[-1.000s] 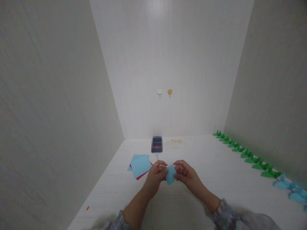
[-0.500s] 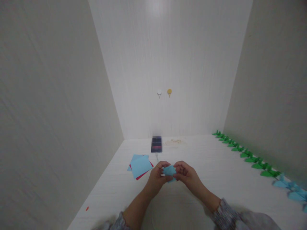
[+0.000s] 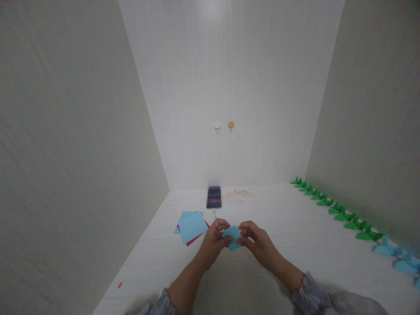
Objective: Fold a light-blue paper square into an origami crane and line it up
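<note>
Between both hands, above the white table, is a small piece of light-blue folded paper (image 3: 233, 239), turned so that a corner points down. My left hand (image 3: 215, 240) is closed on its left side, the thumb lying over the front face. My right hand (image 3: 255, 239) pinches the right edge between thumb and fingers. The fingers behind the paper are partly hidden. Just left of my left hand lies a loose stack of square paper sheets (image 3: 193, 227), light blue on top with red showing beneath.
A phone (image 3: 214, 197) with a white cable stands near the back wall. Green folded-paper figures (image 3: 341, 214) and light-blue ones (image 3: 398, 257) line the right wall. A small orange-red scrap (image 3: 120, 285) lies front left. Two hooks (image 3: 231, 125) hang on the back wall.
The blue paper has turned a little and now shows more of its front face. My left thumb has shifted up onto that face; my right hand keeps its pinch.
</note>
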Tool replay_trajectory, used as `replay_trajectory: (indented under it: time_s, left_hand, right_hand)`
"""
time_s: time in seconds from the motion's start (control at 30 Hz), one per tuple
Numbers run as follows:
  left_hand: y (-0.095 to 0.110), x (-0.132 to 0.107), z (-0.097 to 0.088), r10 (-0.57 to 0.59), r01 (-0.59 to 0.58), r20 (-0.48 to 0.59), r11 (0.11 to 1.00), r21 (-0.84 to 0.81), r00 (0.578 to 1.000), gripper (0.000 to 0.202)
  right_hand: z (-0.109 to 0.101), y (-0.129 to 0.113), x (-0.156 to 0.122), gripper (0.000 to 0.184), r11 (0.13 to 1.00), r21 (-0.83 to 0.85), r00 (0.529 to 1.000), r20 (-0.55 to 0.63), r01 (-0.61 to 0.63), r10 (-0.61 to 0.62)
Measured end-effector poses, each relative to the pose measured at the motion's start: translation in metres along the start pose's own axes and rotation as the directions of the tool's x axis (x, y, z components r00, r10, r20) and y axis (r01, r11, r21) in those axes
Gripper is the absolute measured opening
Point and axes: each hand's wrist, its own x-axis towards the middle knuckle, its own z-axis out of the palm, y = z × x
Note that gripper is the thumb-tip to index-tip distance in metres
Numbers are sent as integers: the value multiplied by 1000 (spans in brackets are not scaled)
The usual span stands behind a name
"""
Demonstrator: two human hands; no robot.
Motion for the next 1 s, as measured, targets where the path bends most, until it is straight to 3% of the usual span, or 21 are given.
replay_trajectory:
  time_s: [0.2,0.37,0.77,1.0]
  left_hand:
    - [0,0,0,-56,55,-29,998,-28,998,37]
    - [-3,1,0,-24,23,-43,1000,-18,999,39]
    - [-3,1,1,25,-26,-41,1000,-5,999,35]
    - [-7,2,1,44,-38,-78,996,85,996,31]
  right_hand:
    - [-3,-3,0,17,994,-95,999,21,48,-46]
    - [-5,-5,0,11,984,-158,996,42,84,-78]
    - [-5,1,1,15,995,-97,999,32,6,-3]
    - [-6,-4,3,17,971,-215,994,48,102,-94]
